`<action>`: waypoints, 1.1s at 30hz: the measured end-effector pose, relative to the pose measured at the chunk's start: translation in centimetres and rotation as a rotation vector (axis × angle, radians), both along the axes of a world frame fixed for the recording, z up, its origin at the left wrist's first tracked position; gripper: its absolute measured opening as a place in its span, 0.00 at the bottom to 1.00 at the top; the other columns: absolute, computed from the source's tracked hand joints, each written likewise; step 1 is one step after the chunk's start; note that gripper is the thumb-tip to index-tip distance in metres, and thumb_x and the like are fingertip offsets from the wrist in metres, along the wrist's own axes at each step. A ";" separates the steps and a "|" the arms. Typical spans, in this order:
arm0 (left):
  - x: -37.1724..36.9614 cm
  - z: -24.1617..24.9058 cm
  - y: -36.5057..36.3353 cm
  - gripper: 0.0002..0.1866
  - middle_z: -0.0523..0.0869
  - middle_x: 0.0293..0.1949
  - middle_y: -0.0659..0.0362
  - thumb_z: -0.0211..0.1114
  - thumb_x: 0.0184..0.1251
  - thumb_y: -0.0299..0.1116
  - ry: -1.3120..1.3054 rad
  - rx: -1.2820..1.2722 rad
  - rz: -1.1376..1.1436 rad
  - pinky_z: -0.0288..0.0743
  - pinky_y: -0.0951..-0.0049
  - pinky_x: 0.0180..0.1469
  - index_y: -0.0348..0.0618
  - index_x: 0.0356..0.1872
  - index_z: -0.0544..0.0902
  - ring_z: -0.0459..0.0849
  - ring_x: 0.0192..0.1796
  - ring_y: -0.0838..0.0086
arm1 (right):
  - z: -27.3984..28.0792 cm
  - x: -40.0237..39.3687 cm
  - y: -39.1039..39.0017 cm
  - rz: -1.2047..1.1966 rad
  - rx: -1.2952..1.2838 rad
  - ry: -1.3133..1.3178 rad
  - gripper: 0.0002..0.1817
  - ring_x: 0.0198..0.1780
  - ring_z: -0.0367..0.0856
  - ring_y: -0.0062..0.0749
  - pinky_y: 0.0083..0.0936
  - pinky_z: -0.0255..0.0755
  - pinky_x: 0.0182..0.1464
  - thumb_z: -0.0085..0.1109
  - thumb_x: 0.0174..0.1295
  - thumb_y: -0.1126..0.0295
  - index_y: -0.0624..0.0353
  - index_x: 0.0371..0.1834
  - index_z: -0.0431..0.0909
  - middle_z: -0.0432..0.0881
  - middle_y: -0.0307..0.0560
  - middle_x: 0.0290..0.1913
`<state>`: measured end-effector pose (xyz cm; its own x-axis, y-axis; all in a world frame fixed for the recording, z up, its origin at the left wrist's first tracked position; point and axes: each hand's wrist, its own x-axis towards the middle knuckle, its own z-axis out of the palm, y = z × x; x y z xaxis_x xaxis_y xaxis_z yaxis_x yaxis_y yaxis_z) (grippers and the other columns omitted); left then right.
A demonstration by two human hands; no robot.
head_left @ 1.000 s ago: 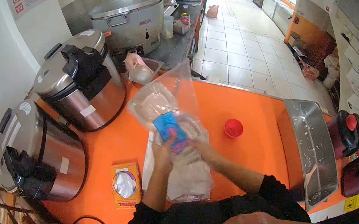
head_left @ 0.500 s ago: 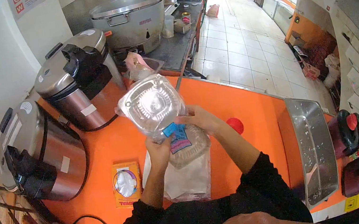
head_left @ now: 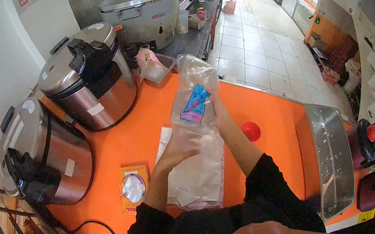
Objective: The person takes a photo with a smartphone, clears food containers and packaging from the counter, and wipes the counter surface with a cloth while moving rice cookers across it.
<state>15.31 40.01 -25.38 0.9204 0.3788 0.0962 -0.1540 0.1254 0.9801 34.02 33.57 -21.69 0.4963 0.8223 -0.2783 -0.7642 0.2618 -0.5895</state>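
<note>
A clear plastic bag with a blue and pink printed label is held up over the table, with clear plastic containers showing inside it. My right hand grips its right side, fingers partly hidden behind the plastic. At the bag's lower end is my left hand, its fingers stretched out toward the right and partly seen through the film. Below both hands, a stack of flat white, clear-edged sheets lies on the orange table.
Two steel rice cookers stand to the left, and a large grey cooker behind. An orange box and a red round object lie on the table. A metal tray with white bits sits at the right, a small metal pan ahead.
The bag of containers has been tipped and turned, so its label now faces me. My left hand has loosened and opened at its lower end; my right hand has moved up its side.
</note>
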 end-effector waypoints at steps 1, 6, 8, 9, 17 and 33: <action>0.6 0.1 0.4 0.18 0.82 0.45 0.54 0.69 0.53 0.24 -0.008 0.149 0.052 0.74 0.61 0.49 0.41 0.47 0.79 0.79 0.50 0.62 | -0.8 1.3 0.5 0.060 -0.029 0.018 0.17 0.42 0.83 0.34 0.35 0.79 0.47 0.55 0.62 0.56 0.56 0.46 0.78 0.83 0.47 0.41; 4.8 -3.3 8.5 0.13 0.81 0.41 0.53 0.72 0.45 0.25 -0.377 1.382 0.636 0.67 0.61 0.47 0.43 0.33 0.79 0.77 0.45 0.60 | -4.8 5.4 2.6 0.324 -0.053 -0.022 0.18 0.42 0.84 0.36 0.35 0.80 0.46 0.55 0.63 0.56 0.57 0.46 0.78 0.84 0.48 0.42; 6.2 -2.8 9.2 0.13 0.80 0.45 0.54 0.71 0.46 0.27 -0.461 1.287 0.766 0.64 0.63 0.50 0.45 0.35 0.79 0.75 0.49 0.62 | -3.1 4.0 2.4 0.309 -0.083 -0.067 0.18 0.42 0.84 0.36 0.34 0.80 0.46 0.55 0.63 0.56 0.58 0.47 0.78 0.83 0.49 0.43; 6.5 -2.6 9.2 0.13 0.79 0.47 0.54 0.70 0.47 0.28 -0.502 1.237 0.829 0.63 0.63 0.51 0.45 0.36 0.79 0.75 0.52 0.63 | -4.5 4.5 2.8 0.339 -0.061 -0.097 0.19 0.41 0.84 0.34 0.33 0.80 0.46 0.55 0.64 0.54 0.57 0.49 0.77 0.83 0.48 0.43; 9.9 -5.7 10.5 0.37 0.66 0.63 0.55 0.73 0.44 0.32 -0.011 1.262 0.876 0.52 0.52 0.65 0.50 0.61 0.71 0.62 0.67 0.58 | -11.8 4.6 4.4 0.189 0.105 -0.364 0.29 0.50 0.80 0.38 0.38 0.74 0.56 0.48 0.66 0.46 0.56 0.60 0.70 0.80 0.47 0.51; 11.7 -9.6 20.4 0.20 0.77 0.51 0.52 0.63 0.62 0.34 0.252 0.643 0.546 0.67 0.56 0.57 0.48 0.56 0.76 0.75 0.56 0.56 | -17.3 16.1 15.5 -0.327 -0.296 -0.421 0.28 0.53 0.77 0.43 0.39 0.73 0.54 0.55 0.61 0.56 0.64 0.58 0.68 0.77 0.52 0.54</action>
